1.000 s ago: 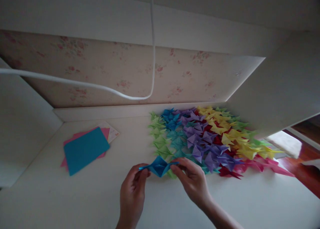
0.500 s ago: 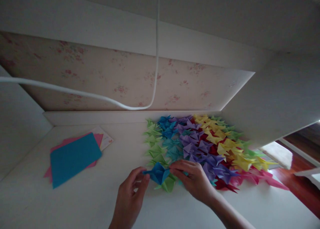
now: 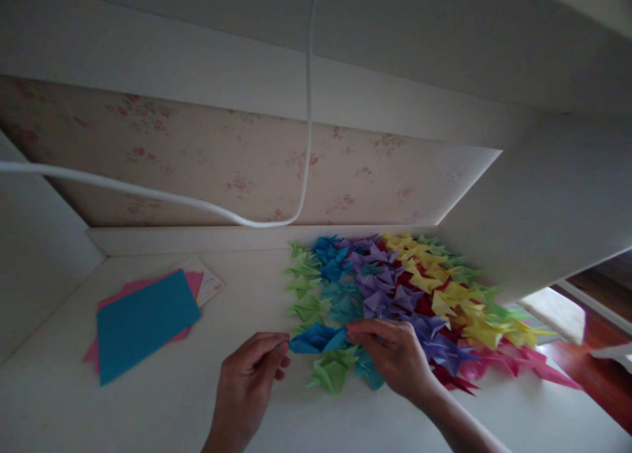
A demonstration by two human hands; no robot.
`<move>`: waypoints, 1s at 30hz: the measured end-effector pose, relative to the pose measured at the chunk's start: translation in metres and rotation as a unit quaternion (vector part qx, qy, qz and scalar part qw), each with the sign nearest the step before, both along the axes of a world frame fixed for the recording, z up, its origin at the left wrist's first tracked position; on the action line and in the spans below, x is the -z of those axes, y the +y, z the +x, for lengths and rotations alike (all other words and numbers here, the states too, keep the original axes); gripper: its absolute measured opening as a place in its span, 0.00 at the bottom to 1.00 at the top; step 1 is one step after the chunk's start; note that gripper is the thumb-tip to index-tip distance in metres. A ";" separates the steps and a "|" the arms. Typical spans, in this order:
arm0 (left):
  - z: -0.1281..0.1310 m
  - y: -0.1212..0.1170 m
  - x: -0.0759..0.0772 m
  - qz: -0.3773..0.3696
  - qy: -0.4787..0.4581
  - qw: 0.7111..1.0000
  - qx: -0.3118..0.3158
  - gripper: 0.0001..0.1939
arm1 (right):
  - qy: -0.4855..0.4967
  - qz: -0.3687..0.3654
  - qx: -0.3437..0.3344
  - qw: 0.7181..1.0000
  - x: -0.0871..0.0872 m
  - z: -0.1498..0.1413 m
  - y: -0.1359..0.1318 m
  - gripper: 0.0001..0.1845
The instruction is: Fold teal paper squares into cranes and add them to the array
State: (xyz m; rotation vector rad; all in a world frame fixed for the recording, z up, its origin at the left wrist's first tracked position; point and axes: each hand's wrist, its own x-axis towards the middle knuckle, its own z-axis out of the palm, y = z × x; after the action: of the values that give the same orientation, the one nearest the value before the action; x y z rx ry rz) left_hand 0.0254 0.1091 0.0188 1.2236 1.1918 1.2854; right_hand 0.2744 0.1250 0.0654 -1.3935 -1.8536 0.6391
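Observation:
A blue origami crane (image 3: 318, 340) is stretched between my two hands, above the table. My left hand (image 3: 253, 373) pinches its left tip between thumb and fingers. At the opposite tip, my right hand (image 3: 392, 355) is closed in a pinch; its forearm reaches in from the lower right. Just below the blue crane lies a light green paper crane (image 3: 334, 371), with a teal one (image 3: 368, 369) beside it, partly hidden by my right hand. Rows of folded cranes in green, blue, purple (image 3: 378, 285), red and yellow (image 3: 457, 298) spread behind and to the right.
On the left of the white table (image 3: 162, 413) lies a stack of paper sheets, blue (image 3: 148, 324) on top and pink (image 3: 91, 354) beneath. A white cable (image 3: 197, 206) hangs in front of the floral back panel (image 3: 237, 157). Pink cranes (image 3: 513, 361) lie at the right.
The blue crane now looks flatter and wider, pulled out between my hands, which are farther apart. The view has tilted slightly, so the surroundings sit a little lower.

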 end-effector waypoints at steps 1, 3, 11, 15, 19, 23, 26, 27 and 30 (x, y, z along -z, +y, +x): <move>0.001 0.001 0.000 -0.005 -0.001 1.000 0.000 0.10 | 0.001 -0.006 0.000 1.000 0.000 0.000 0.001 0.12; 0.002 0.004 0.000 -0.024 0.006 1.000 0.006 0.11 | -0.008 -0.024 -0.005 1.000 0.000 0.002 0.002 0.11; 0.012 0.010 0.001 -0.068 0.024 0.997 0.034 0.17 | -0.059 0.051 -0.070 0.994 -0.008 0.014 0.013 0.10; 0.015 0.010 0.008 -0.081 0.029 0.996 0.023 0.19 | -0.102 0.083 -0.052 0.990 -0.010 0.023 0.028 0.10; 0.008 0.001 0.023 -0.090 0.028 0.996 0.003 0.20 | -0.143 0.096 -0.021 0.985 -0.008 0.038 0.051 0.11; -0.001 -0.016 0.035 -0.113 0.041 0.993 0.004 0.21 | -0.178 0.097 -0.025 0.979 -0.004 0.052 0.075 0.12; -0.006 -0.025 0.037 -0.126 0.055 0.991 0.003 0.21 | -0.211 0.091 -0.035 0.973 -0.002 0.057 0.091 0.12; -0.007 -0.026 0.037 -0.129 0.057 0.990 0.004 0.21 | -0.221 0.089 -0.036 0.970 -0.001 0.058 0.096 0.12; -0.009 -0.027 0.039 -0.136 0.059 0.989 0.010 0.21 | -0.253 0.084 -0.041 0.963 0.002 0.061 0.107 0.12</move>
State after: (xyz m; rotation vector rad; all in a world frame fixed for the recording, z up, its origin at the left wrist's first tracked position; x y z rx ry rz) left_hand 0.0161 0.0817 -0.0202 1.1180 1.3866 1.0081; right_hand 0.3351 0.2318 0.0639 -1.4620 -2.3107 0.1575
